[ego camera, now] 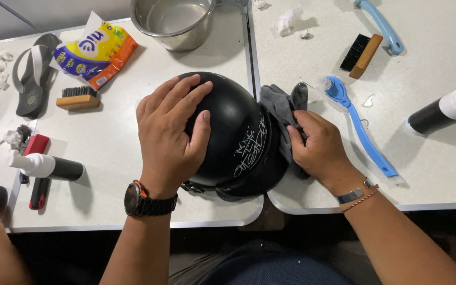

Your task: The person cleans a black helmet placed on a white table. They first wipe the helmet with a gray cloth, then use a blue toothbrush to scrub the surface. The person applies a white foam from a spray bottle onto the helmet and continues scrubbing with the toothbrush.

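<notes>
Nearest the camera, the left hand lies flat with fingers spread over the top of a black helmet, pressing on it rather than gripping, while the right hand pinches a grey cloth against the helmet's right side. The helmet sits at the table's front edge, over the seam between two white tops. Further out lie a blue brush to the right, a black-and-white bottle and a wooden brush to the left, then a metal pot at the far side.
</notes>
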